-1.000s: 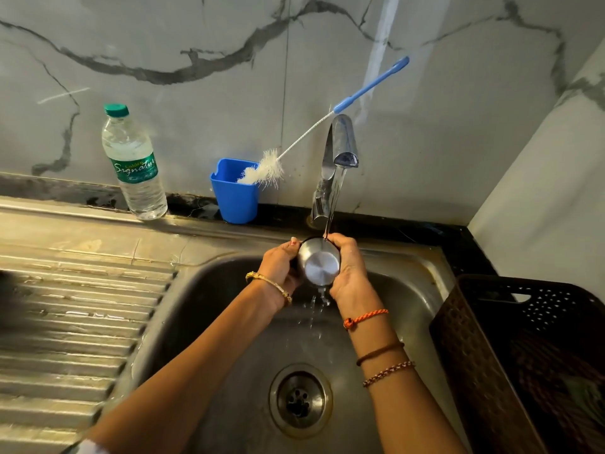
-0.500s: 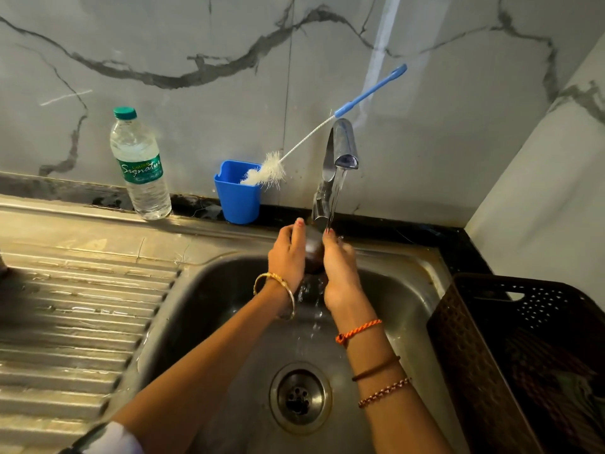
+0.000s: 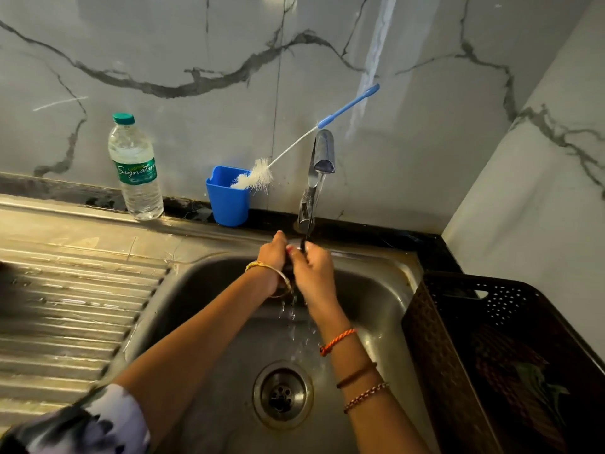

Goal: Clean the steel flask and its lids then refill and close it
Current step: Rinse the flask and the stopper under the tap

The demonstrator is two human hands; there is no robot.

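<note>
The lid (image 3: 289, 261), almost wholly hidden, sits between both hands under the tap (image 3: 322, 152), over the sink (image 3: 376, 290). The left hand (image 3: 272, 257) and right hand (image 3: 312, 271) curl round it from either side, fingers close together, the stream running onto them. Beside the tap, a brush (image 3: 258, 178) leans in a blue cup (image 3: 226, 204); further from it stands a water bottle (image 3: 136, 172); on the tap's other side is a dark basket (image 3: 458, 322). Likely risk: wet steel slipping from the fingers into the sink, or water splashing off it onto the counter
</note>
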